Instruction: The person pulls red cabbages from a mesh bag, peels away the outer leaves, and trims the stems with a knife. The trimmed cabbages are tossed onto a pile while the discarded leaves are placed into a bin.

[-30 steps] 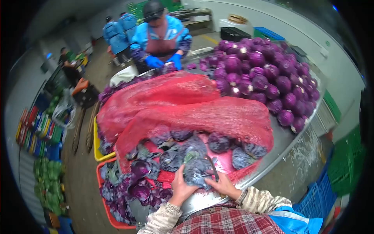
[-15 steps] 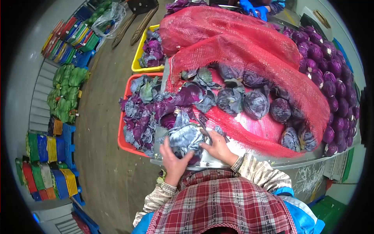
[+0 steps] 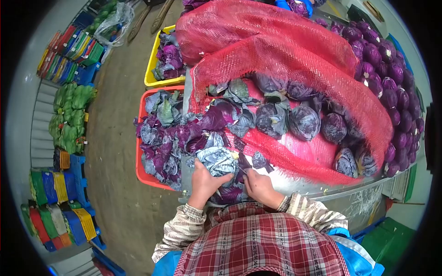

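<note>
My left hand (image 3: 205,183) grips a red cabbage (image 3: 217,161) from its near left side, thumb along the near edge. Pale, blue-grey outer leaves still wrap this head, and its cut stem end faces right. Close by on the right, my right hand (image 3: 261,186) is closed around what looks like a knife (image 3: 242,170); its handle is hidden in the fingers and only a thin dark part shows. Loose purple leaves (image 3: 229,195) lie below the cabbage at the table edge. One more loose leaf (image 3: 260,161) rests just beyond my right hand.
A red mesh sack (image 3: 276,50) lies across the metal table (image 3: 299,189), with several untrimmed cabbages (image 3: 304,123) at its opening. Trimmed purple cabbages (image 3: 389,85) are piled at the right. An orange-red crate (image 3: 139,161) and a yellow crate (image 3: 149,76) hold leaves. Opposite, a blue-gloved hand (image 3: 282,3) works.
The cabbage has turned so that its stem end shows on the right. My right hand has drawn back slightly toward me and right, and my left hand has closed in along the near side.
</note>
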The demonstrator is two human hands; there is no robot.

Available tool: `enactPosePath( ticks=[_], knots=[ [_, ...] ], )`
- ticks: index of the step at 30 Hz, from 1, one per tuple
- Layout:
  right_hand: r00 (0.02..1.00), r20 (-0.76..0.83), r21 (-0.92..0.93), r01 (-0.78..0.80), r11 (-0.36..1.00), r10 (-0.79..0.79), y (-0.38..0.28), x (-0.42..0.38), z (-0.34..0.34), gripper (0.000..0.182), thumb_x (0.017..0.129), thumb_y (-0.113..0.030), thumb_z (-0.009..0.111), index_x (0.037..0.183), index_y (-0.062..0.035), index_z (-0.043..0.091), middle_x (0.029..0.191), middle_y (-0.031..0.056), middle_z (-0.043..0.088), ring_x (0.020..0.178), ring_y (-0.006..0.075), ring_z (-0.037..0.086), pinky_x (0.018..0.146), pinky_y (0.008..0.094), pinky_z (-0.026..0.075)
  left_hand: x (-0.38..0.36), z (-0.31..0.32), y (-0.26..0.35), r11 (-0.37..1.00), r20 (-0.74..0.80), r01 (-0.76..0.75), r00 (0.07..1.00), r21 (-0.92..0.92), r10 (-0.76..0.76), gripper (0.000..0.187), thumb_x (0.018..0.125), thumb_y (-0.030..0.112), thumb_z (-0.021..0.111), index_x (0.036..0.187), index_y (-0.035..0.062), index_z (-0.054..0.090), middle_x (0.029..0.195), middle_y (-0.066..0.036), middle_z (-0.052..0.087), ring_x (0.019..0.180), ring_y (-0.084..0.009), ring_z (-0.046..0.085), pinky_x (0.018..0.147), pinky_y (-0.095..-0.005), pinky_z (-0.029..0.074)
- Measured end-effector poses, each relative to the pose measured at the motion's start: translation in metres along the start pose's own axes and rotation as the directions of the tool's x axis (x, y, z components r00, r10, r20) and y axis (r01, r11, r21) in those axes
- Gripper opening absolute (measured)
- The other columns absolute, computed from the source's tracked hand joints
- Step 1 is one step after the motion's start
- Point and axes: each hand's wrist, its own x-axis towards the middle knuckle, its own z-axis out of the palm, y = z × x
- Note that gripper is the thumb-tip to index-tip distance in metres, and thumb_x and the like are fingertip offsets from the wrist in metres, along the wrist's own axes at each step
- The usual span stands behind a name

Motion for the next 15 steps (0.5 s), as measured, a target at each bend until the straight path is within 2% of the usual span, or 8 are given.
enactPosePath(
  ticks=[1,4,8,10,12,14,15],
  knots=[
    [1.0,-0.017,-0.02,0.001,1.0,-0.002,-0.002,0.002,0.002,0.017,0.088,-0.014,0.055,0.087,-0.0035,0.043,0.069,0.0164,0.056,0.056,0.0358,0.058,0.049,0.0465,0.046,0.002,-0.004,0.004,1.0,0.04,0.015,0.999,-0.004,-0.015,0.106,0.05,0.048,0.089,0.111,-0.0215,0.037,0.084,-0.026,0.064,0.077,-0.0369,0.067,0.067,-0.0378,0.054],
    [1.0,0.025,-0.028,-0.01,1.0,0.01,0.003,0.005,0.015,0.017,0.084,-0.011,0.057,0.088,-0.0028,0.043,0.069,0.0168,0.056,0.056,0.036,0.058,0.049,0.0461,0.046,0.005,-0.007,0.01,0.999,0.051,0.034,0.998,-0.032,-0.033,0.097,0.05,0.048,0.089,0.103,-0.018,0.042,0.084,-0.027,0.064,0.077,-0.0367,0.067,0.067,-0.0384,0.054],
    [0.999,0.046,-0.057,0.02,0.998,-0.018,0.002,0.013,0.018,0.018,0.079,-0.007,0.058,0.087,-0.0017,0.043,0.067,0.0172,0.056,0.055,0.0351,0.06,0.048,0.0444,0.048,0.011,-0.007,0.009,0.998,0.052,0.04,0.998,-0.046,-0.037,0.096,0.05,0.048,0.088,0.102,-0.0179,0.043,0.084,-0.027,0.064,0.077,-0.037,0.067,0.067,-0.0387,0.054],
    [0.996,0.088,-0.151,-0.003,0.988,0.017,0.002,0.017,0.021,0.017,0.076,-0.003,0.056,0.086,-0.0006,0.043,0.066,0.0174,0.056,0.053,0.0344,0.06,0.046,0.0429,0.049,0.014,-0.008,0.009,0.996,0.087,0.05,0.995,-0.068,-0.044,0.094,0.05,0.049,0.088,0.1,-0.0176,0.044,0.084,-0.028,0.064,0.077,-0.0383,0.066,0.066,-0.0398,0.053],
    [0.997,0.082,-0.186,0.007,0.983,0.009,0.007,0.027,0.027,0.015,0.076,-0.002,0.055,0.085,0.0,0.044,0.064,0.018,0.058,0.053,0.0338,0.062,0.046,0.0418,0.05,0.019,-0.006,0.009,0.996,0.1,0.073,0.993,-0.055,-0.067,0.094,0.05,0.05,0.087,0.099,-0.0176,0.045,0.084,-0.029,0.064,0.076,-0.0392,0.066,0.066,-0.0405,0.053],
    [0.982,0.143,-0.223,-0.09,0.971,0.124,0.011,0.039,0.037,0.012,0.079,-0.004,0.054,0.086,0.0006,0.045,0.062,0.0186,0.061,0.055,0.0345,0.064,0.047,0.0414,0.052,0.022,-0.006,0.01,0.996,0.108,0.077,0.992,-0.038,-0.072,0.093,0.05,0.05,0.087,0.098,-0.0176,0.046,0.083,-0.029,0.063,0.076,-0.0401,0.066,0.065,-0.0412,0.053],
    [0.978,0.159,-0.267,-0.09,0.959,0.136,0.01,0.046,0.039,0.01,0.081,-0.005,0.052,0.086,0.0014,0.046,0.061,0.019,0.063,0.058,0.0349,0.066,0.048,0.0413,0.052,0.025,-0.006,0.01,0.997,0.121,0.076,0.99,0.0,-0.075,0.093,0.05,0.051,0.087,0.098,-0.0178,0.046,0.082,-0.03,0.063,0.075,-0.0407,0.066,0.065,-0.0418,0.053]
  ],
)
